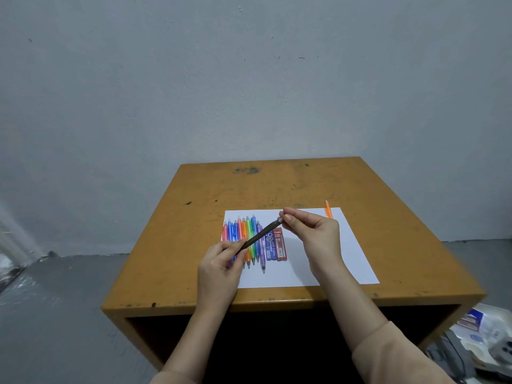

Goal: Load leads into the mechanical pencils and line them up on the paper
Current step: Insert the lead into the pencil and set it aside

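Your left hand [221,261] grips dark pencil [261,235] at lower barrel; your right hand [313,231] pinches its top end. Pencil tilted above paper [354,259] on table [249,184]. Coloured pencil row [243,231] lies on paper, lead cases [277,245] beside it.

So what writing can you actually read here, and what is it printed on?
"PENCIL LEAD": along the blue lead case.
"5": a large numeral on that case, partly behind the dark pencil; the script word beside it is blurred.
"2B": on the red lead case; the brand above looks like "Faster", but that is uncertain; the fine print is unreadable.
On the boxes on the floor: print too blurred to read.
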`<state>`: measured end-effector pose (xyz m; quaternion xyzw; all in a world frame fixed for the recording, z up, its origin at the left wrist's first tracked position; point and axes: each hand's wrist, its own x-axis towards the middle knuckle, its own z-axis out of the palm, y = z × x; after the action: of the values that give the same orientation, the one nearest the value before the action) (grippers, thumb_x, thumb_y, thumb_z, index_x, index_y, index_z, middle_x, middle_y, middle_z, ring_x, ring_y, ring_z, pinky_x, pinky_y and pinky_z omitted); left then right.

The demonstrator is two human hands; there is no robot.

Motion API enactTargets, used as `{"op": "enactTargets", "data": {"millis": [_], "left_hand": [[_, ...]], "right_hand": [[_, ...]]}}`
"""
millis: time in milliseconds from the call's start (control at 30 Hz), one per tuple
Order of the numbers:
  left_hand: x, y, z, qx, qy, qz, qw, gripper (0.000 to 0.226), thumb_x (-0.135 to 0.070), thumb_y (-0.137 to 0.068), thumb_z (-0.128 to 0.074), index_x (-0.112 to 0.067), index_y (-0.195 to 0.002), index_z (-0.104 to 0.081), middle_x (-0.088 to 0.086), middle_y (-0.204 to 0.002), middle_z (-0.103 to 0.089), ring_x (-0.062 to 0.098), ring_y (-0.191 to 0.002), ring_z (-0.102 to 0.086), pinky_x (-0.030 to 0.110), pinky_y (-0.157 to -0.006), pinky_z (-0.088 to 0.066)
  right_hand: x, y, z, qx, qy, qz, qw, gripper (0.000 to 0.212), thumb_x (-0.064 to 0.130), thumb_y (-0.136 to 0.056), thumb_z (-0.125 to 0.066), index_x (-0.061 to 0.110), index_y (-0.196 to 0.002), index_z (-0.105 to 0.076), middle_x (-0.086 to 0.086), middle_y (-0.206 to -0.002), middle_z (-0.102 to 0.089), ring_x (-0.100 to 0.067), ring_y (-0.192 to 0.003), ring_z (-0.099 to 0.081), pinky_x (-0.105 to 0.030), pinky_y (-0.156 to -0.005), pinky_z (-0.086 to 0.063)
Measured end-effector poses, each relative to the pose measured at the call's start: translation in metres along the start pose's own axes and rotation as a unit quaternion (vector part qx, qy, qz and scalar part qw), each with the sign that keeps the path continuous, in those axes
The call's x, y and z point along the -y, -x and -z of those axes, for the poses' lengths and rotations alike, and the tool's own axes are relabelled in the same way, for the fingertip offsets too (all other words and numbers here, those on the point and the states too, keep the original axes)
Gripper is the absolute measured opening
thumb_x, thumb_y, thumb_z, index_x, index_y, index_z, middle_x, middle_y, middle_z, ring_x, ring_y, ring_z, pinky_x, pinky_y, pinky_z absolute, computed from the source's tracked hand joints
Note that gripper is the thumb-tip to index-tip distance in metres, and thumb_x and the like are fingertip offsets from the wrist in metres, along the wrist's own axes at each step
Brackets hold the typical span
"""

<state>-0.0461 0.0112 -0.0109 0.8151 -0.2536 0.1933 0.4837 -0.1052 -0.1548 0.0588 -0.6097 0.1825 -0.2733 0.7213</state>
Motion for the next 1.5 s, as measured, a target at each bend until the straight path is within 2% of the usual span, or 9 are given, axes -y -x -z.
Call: {"op": "enactTargets", "data": {"millis": [267, 433, 533, 767, 1033, 1133, 1267, 1400, 1500], "left_hand": [[0.001, 0.0, 0.0, -0.002, -0.014, -0.008, 1.0, 0.028, -0.012, -0.081, -0.072, -0.013, -0.109, -0.072, -0.007, -0.094, -0.064, 0.009, -0.088, -0.06, 0.012, -0.066, -0.047], [0.0, 0.0, 0.0, -0.002, -0.017, -0.006, 1.0, 0.028, -0.013, -0.081, -0.072, -0.014, -0.109, -0.072, -0.007, -0.095, -0.064, 0.009, -0.088, -0.059, 0.016, -0.064, -0.051], [-0.001, 0.0, 0.0, -0.001, -0.016, 0.003, 1.0, 0.029, -0.015, -0.081, -0.072, -0.014, -0.11, -0.071, -0.007, -0.097, -0.064, 0.005, -0.09, -0.058, 0.01, -0.064, -0.046], [-0.003, 0.0, 0.002, 0.006, -0.011, -0.007, 1.0, 0.031, -0.012, -0.08, -0.072, -0.012, -0.111, -0.071, -0.012, -0.096, -0.058, 0.001, -0.091, -0.056, 0.011, -0.064, -0.046], [-0.004, 0.0, 0.002, -0.008, -0.006, -0.016, 1.0, 0.029, -0.008, -0.078, -0.074, -0.01, -0.107, -0.072, -0.011, -0.096, -0.058, -0.002, -0.089, -0.054, 0.013, -0.064, -0.048], [-0.003, 0.0, 0.002, -0.012, -0.005, -0.031, 0.999, 0.028, -0.007, -0.077, -0.075, -0.009, -0.105, -0.073, -0.011, -0.095, -0.059, -0.001, -0.087, -0.056, 0.007, -0.065, -0.045], [-0.003, 0.001, 0.002, -0.011, 0.001, -0.03, 0.999, 0.031, -0.023, -0.08, -0.066, -0.01, -0.108, -0.072, -0.011, -0.097, -0.059, 0.0, -0.091, -0.057, 0.004, -0.064, -0.046], [-0.005, 0.002, 0.002, -0.026, -0.016, -0.063, 0.998, 0.028, -0.014, -0.078, -0.073, -0.007, -0.105, -0.072, -0.001, -0.091, -0.065, 0.009, -0.085, -0.059, 0.03, -0.062, -0.056], [-0.006, 0.001, 0.001, -0.023, -0.055, -0.099, 0.993, 0.032, -0.009, -0.073, -0.079, -0.006, -0.104, -0.072, 0.004, -0.088, -0.068, 0.013, -0.082, -0.06, 0.033, -0.058, -0.054]], "right_hand": [[0.0, 0.001, 0.001, 0.004, 0.025, 0.001, 1.0, 0.011, 0.013, -0.085, -0.067, 0.015, -0.094, -0.074, 0.003, -0.085, -0.075, -0.012, -0.088, -0.07, -0.02, -0.064, -0.056], [-0.001, 0.001, 0.002, 0.012, 0.028, -0.004, 1.0, 0.011, 0.013, -0.084, -0.068, 0.02, -0.09, -0.074, 0.003, -0.087, -0.075, -0.012, -0.093, -0.069, -0.02, -0.065, -0.056], [-0.003, 0.001, 0.002, 0.013, 0.033, -0.014, 0.999, 0.012, 0.013, -0.084, -0.068, 0.02, -0.093, -0.074, 0.002, -0.089, -0.075, -0.013, -0.095, -0.069, -0.023, -0.068, -0.057], [-0.004, -0.002, 0.004, 0.027, 0.064, -0.024, 0.997, 0.02, 0.013, -0.087, -0.065, 0.011, -0.105, -0.072, 0.002, -0.09, -0.074, -0.012, -0.093, -0.069, -0.022, -0.068, -0.057], [-0.001, -0.006, 0.008, 0.039, 0.142, -0.006, 0.989, 0.016, 0.014, -0.088, -0.065, 0.009, -0.101, -0.073, 0.001, -0.087, -0.073, -0.01, -0.087, -0.069, -0.024, -0.072, -0.057], [0.001, -0.007, 0.009, 0.045, 0.14, -0.004, 0.989, 0.012, 0.014, -0.088, -0.065, 0.01, -0.096, -0.073, 0.001, -0.084, -0.073, -0.011, -0.085, -0.07, -0.022, -0.072, -0.057], [-0.002, -0.005, 0.001, 0.059, 0.02, -0.049, 0.997, 0.01, 0.009, -0.089, -0.063, 0.01, -0.096, -0.07, -0.009, -0.089, -0.074, -0.02, -0.089, -0.071, -0.028, -0.077, -0.058], [-0.009, 0.003, -0.009, 0.064, -0.101, -0.142, 0.983, 0.018, 0.005, -0.089, -0.062, 0.006, -0.106, -0.067, -0.015, -0.095, -0.073, -0.025, -0.091, -0.071, -0.032, -0.081, -0.058], [-0.013, 0.007, -0.017, 0.066, -0.13, -0.173, 0.974, 0.019, 0.012, -0.091, -0.06, 0.002, -0.105, -0.067, -0.016, -0.096, -0.073, -0.025, -0.093, -0.07, -0.031, -0.081, -0.058]]}}
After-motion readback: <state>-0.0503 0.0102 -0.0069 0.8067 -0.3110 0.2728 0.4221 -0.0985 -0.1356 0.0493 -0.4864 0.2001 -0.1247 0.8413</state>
